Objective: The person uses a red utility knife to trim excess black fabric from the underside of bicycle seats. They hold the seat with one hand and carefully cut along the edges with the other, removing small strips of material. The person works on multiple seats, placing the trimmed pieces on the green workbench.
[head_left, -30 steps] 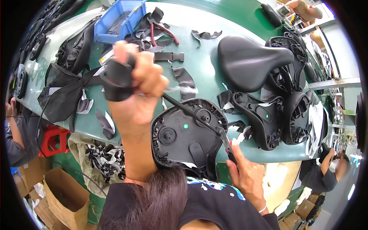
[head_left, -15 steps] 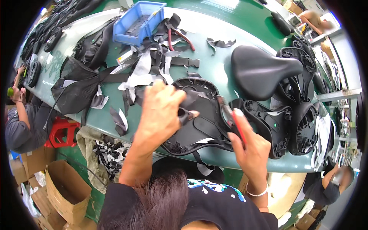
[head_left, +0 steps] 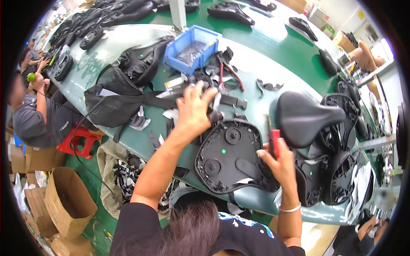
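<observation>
A bicycle saddle (head_left: 226, 155) lies underside up on the table in front of me, its black cover edge gathered around the plastic base. Over scraps of black and white cover material (head_left: 171, 114), just beyond its left rim, my left hand (head_left: 194, 111) is raised with the fingers spread. A dark scrap shows beside its thumb, and I cannot tell whether they touch. My right hand (head_left: 280, 164) grips a red-handled knife (head_left: 276, 143) upright, its thin blade pointing away from me, at the right of the saddle.
A blue bin (head_left: 192, 51) stands beyond the scraps, with red-handled pliers (head_left: 230, 74) beside it. A finished-looking saddle (head_left: 305, 119) and several upturned ones lie at right. A black mesh bag (head_left: 113, 102) is at left. A person (head_left: 38, 115) sits on a red stool (head_left: 79, 143).
My left hand has come off the saddle toward the scraps, its fingers spreading. The dark flap over the saddle base is gone from there. The knife has lifted away from the rim. The view has shifted.
</observation>
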